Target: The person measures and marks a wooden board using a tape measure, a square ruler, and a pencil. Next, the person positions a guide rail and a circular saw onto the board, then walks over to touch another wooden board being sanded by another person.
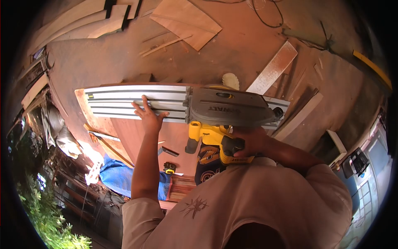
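Note:
A yellow and dark grey track saw (234, 107) sits on a silver guide rail (112, 101), toward the rail's right end. My right hand (252, 139) is closed around the saw's yellow and black handle, its fingers partly hidden. Farther left, my left hand (149, 115) lies on the rail with fingers spread, pressing on its surface. Under the rail is a reddish-brown wooden board (132, 128). The saw's blade is hidden by its housing.
A yellow and black tape measure (169, 167) lies near my body, beside a small dark metal piece (170, 151). Blue cloth (120, 174) is at the lower left. A whitish plank (273, 68) and a plywood sheet (186, 23) lie beyond the saw.

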### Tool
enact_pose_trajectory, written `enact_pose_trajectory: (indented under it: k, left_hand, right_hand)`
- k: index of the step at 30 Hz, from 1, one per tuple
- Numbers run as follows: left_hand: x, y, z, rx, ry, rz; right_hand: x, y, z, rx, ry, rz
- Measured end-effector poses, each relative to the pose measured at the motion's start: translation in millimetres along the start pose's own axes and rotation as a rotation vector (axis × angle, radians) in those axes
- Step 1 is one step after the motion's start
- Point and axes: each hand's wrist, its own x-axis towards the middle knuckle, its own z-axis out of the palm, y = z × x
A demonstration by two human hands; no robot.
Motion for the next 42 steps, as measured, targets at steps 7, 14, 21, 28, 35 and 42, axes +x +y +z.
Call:
enact_pose_trajectory:
  k: [7, 14, 21, 28, 35, 42]
  left_hand:
    - [4.1, -1.2, -1.0, 0.042, -0.033, -0.059]
    - [3.2, 3.0, -11.9, 0.009, -0.118, -0.109]
    - [-1.4, 5.5, -17.1, 0.015, -0.112, -0.068]
    - [-6.5, 11.7, -20.3, -0.033, -0.158, -0.061]
    - [-12.9, 8.7, -14.8, -0.042, -0.086, 0.016]
    - [-26.3, 11.4, -23.9, -0.064, -0.063, 0.095]
  right_hand:
    - [15.0, 5.1, 3.1, -0.033, 0.156, -0.161]
    - [29.3, -3.5, 4.5, 0.096, 0.272, -0.252]
    - [40.6, -20.4, -0.6, 0.134, 0.333, -0.307]
    - [46.5, -28.2, -4.4, 0.113, 0.33, -0.33]
    - [52.4, -38.4, -7.7, 0.156, 0.363, -0.328]
    - [56.0, -42.4, -11.8, 0.138, 0.402, -0.355]
